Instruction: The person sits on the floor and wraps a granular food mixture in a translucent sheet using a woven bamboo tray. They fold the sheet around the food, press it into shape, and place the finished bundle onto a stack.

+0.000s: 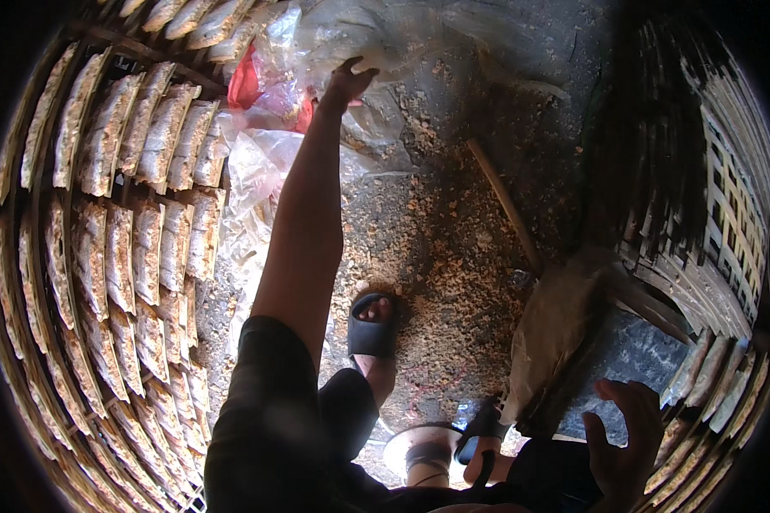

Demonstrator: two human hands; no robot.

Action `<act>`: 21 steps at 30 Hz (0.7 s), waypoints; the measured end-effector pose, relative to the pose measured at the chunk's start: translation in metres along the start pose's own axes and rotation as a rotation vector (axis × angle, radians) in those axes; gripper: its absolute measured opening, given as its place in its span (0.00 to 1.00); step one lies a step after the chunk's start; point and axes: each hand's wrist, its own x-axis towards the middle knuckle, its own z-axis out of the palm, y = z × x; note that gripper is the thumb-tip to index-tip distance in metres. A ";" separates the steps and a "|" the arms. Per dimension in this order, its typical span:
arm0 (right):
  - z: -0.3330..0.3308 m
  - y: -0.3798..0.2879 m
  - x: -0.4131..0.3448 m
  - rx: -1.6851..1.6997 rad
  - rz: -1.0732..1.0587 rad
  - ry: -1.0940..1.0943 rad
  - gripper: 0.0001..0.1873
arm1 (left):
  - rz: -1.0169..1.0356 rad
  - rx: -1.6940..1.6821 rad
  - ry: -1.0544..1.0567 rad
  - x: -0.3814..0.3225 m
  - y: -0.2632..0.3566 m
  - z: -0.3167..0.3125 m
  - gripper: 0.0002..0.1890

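My left hand [353,80] reaches far forward over crumpled clear plastic sheeting [256,167]. Its thumb and fingers are spread, with nothing visible between them. Red plastic [245,80] lies among the sheeting to the left of that hand. At the lower right, my right hand [629,429] is raised in shadow, fingers bent and apart, and appears to hold nothing. Behind it in the picture is a dark blue-grey flat surface [622,365], with slats carrying crusted pieces [699,436] close by.
Racks of white and brown crusted slabs [147,250] fill the left side. Brown crumbs [436,256] cover the floor. A wooden stick [504,199] leans near a plastic-draped object [552,327]. Stacked woven bamboo trays [735,205] stand at right. A round pale object [398,442] sits between my sandalled feet.
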 end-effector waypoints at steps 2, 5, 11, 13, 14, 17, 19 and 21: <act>0.001 0.001 0.003 -0.001 -0.005 -0.036 0.19 | -0.054 -0.022 -0.082 0.004 -0.018 -0.007 0.33; 0.000 0.000 0.009 0.010 -0.009 -0.059 0.21 | -0.099 -0.064 -0.134 0.021 -0.023 -0.006 0.28; 0.006 0.005 0.012 -0.022 0.013 -0.047 0.22 | 0.023 -0.187 -0.047 0.023 -0.030 -0.002 0.25; 0.005 0.004 0.008 -0.050 0.024 -0.037 0.23 | 0.058 -0.186 0.036 0.010 -0.013 0.001 0.25; 0.004 0.002 0.005 -0.053 0.034 -0.047 0.22 | 0.030 -0.150 0.164 -0.006 -0.003 0.015 0.24; -0.003 0.002 0.003 -0.049 -0.061 -0.020 0.21 | 0.348 -0.376 0.439 -0.018 -0.023 -0.013 0.19; -0.003 0.005 -0.001 -0.057 -0.154 0.041 0.23 | 0.281 -0.658 0.517 -0.033 -0.016 -0.023 0.08; -0.005 0.003 -0.012 -0.039 -0.121 0.067 0.19 | 0.250 -0.675 0.547 -0.059 -0.011 -0.049 0.12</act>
